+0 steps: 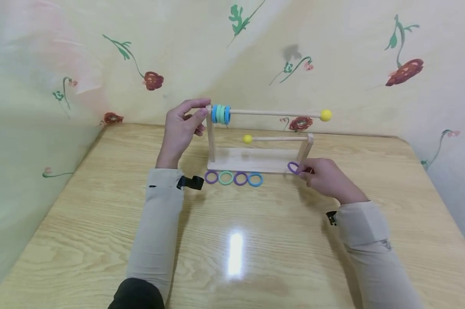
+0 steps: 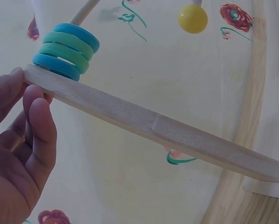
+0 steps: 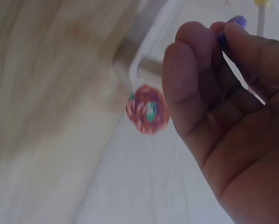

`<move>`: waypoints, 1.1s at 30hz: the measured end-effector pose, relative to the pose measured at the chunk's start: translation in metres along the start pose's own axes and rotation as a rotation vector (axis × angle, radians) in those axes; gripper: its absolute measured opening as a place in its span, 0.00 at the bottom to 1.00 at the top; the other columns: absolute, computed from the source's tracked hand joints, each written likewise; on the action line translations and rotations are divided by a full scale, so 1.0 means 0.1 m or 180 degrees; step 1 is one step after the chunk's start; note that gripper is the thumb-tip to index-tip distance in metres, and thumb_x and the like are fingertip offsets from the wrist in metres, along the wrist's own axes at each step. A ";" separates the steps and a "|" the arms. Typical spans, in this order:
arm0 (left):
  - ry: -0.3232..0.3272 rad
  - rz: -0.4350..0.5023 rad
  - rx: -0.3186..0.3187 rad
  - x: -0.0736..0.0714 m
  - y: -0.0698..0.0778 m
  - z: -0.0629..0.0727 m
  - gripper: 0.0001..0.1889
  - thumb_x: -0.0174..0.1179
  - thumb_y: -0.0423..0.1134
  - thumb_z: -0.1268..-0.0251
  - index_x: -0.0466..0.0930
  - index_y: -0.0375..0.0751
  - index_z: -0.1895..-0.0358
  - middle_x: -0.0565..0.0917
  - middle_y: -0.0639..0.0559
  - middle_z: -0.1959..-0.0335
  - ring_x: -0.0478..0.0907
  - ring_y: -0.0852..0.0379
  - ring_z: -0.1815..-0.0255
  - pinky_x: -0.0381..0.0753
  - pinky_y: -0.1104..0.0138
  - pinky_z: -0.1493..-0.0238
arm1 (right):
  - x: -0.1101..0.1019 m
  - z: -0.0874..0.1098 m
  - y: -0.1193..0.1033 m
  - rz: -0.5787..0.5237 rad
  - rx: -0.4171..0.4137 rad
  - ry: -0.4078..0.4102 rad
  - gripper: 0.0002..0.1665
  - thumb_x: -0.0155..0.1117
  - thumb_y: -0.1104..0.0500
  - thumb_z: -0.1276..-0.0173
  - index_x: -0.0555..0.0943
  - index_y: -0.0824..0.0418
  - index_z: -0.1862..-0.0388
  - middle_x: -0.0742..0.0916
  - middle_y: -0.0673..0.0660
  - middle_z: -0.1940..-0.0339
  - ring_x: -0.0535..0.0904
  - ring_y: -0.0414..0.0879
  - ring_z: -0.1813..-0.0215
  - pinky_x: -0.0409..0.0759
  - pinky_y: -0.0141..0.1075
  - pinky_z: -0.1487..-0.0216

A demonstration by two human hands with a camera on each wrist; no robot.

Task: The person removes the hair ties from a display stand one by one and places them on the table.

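A wooden ring stand (image 1: 251, 159) has two posts with a rod on each. My left hand (image 1: 183, 128) pinches the top of the tall left post (image 2: 153, 123) between thumb and fingers. Right beside those fingers, several blue and green rings (image 2: 67, 49) sit on the long upper rod (image 1: 275, 113). In my right hand (image 1: 326, 178), thumb and fingertips pinch a purple ring (image 1: 293, 167) in front of the base's right end. Just above that hand rises the shorter right post (image 1: 305, 146). Its lower rod (image 1: 278, 139) carries no rings.
In front of the base lies a row of loose rings: a purple ring (image 1: 211, 177), a green ring (image 1: 226, 177), another purple ring (image 1: 241, 178) and a blue ring (image 1: 255, 179). Yellow balls (image 1: 325, 115) cap the rod ends. Flowered cloth (image 1: 201, 51) hangs behind the wooden table (image 1: 101, 223).
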State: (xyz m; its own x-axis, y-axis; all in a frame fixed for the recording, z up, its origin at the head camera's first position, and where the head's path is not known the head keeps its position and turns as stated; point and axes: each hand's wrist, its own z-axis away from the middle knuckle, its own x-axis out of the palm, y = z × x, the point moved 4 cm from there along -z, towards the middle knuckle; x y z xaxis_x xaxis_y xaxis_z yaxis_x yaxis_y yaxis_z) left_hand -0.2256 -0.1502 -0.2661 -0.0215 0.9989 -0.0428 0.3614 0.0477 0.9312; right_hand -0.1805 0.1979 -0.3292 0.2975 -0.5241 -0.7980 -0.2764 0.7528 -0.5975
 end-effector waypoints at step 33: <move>0.0022 0.0067 0.0001 0.00 -0.03 -0.04 0.13 0.64 0.36 0.28 0.86 0.39 0.45 0.85 0.47 0.53 0.76 0.55 0.78 0.81 0.71 0.75 | 0.49 -0.25 -0.07 -0.0978 0.0288 -0.0576 0.17 0.55 0.72 0.28 0.78 0.78 0.43 0.82 0.58 0.72 0.77 0.48 0.70 0.81 0.37 0.67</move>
State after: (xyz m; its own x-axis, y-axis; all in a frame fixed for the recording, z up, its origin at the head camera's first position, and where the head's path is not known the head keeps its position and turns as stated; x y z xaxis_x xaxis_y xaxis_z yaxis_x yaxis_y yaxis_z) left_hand -0.2303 -0.1500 -0.2680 -0.0202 0.9996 -0.0206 0.3622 0.0266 0.9317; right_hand -0.1869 0.1565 -0.3663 0.5132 -0.6584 -0.5506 -0.0695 0.6075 -0.7913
